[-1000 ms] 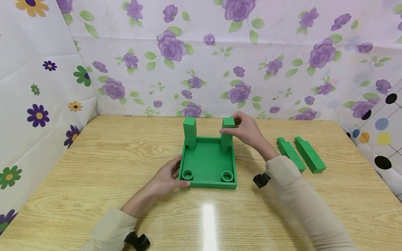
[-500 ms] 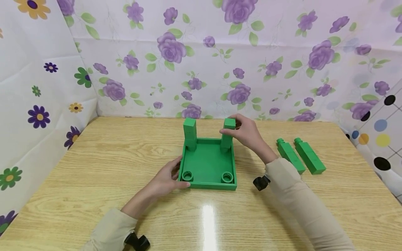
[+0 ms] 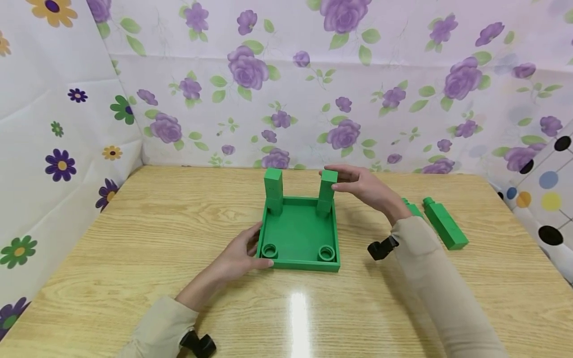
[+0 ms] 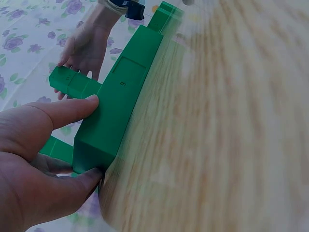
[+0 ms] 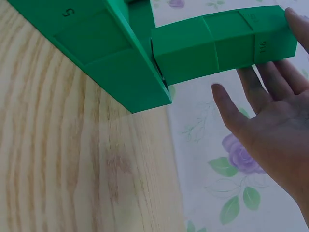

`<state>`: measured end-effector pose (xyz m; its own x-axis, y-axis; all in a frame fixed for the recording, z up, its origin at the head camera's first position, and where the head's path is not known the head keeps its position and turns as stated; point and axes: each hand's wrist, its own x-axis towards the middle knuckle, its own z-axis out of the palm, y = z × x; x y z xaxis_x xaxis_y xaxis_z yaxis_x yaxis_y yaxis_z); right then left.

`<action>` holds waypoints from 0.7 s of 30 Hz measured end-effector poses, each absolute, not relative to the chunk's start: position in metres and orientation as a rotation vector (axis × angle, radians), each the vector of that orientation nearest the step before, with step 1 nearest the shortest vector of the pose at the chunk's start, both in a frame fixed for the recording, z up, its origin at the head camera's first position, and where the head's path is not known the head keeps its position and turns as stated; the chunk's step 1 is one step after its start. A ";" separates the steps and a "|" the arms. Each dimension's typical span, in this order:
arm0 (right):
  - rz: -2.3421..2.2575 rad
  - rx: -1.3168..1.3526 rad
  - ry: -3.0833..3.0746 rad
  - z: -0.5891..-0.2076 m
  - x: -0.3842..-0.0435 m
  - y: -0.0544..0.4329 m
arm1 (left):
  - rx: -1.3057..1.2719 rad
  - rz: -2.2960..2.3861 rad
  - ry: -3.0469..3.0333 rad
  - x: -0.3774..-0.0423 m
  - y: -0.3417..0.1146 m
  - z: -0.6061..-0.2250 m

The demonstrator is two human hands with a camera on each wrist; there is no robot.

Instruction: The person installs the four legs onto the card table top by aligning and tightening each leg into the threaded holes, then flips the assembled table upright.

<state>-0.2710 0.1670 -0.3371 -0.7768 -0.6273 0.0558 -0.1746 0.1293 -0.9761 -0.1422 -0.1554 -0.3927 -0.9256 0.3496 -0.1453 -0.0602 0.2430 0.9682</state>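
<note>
Green tray (image 3: 299,228) sits on the wooden table (image 3: 134,223), left hand (image 3: 236,255) gripping its near-left corner. Right hand (image 3: 361,186) is loose and wide around the upright far-right leg (image 3: 328,189), can't really tell if it's touching.

I can pick out a few figures, all on green pieces. On the side of the tray (image 5: 99,48), as seen from the right wrist, there is a 5, turned on its side. The post (image 5: 207,46) carries what looks like 116 near its top, and its next face has another short mark, ending perhaps in a 5, too slanted for me to be sure. From the left wrist, one lone character shows on the tray's wall, either a 6 or a 9; the tiny mark on the post there is too small to read.
</note>
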 end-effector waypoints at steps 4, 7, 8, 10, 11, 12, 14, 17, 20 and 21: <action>-1.705 -0.781 1.999 -0.336 -0.273 0.166 | 0.274 1.735 2.185 -0.143 -0.155 -0.393; -1.707 -0.753 2.012 -0.334 -0.274 0.166 | 0.267 1.735 2.181 -0.143 -0.155 -0.393; -1.702 -0.745 2.023 -0.334 -0.274 0.165 | 0.261 1.735 2.180 -0.143 -0.155 -0.393; -1.681 -0.720 2.071 -0.333 -0.274 0.165 | 0.250 1.735 2.180 -0.143 -0.154 -0.393; -1.663 -0.705 2.104 -0.333 -0.274 0.165 | 0.245 1.734 2.180 -0.143 -0.154 -0.393; -1.643 -0.688 2.136 -0.332 -0.273 0.165 | 0.239 1.732 2.181 -0.143 -0.154 -0.393; -1.590 -0.653 2.211 -0.331 -0.273 0.164 | 0.239 1.733 2.179 -0.143 -0.154 -0.393; -1.518 -0.624 2.314 -0.328 -0.269 0.161 | 0.245 1.736 2.174 -0.143 -0.153 -0.393; -1.500 -0.638 2.373 -0.326 -0.266 0.157 | 0.250 1.740 2.170 -0.143 -0.154 -0.393; -1.508 -0.644 2.387 -0.327 -0.265 0.155 | 0.252 1.740 2.170 -0.143 -0.154 -0.393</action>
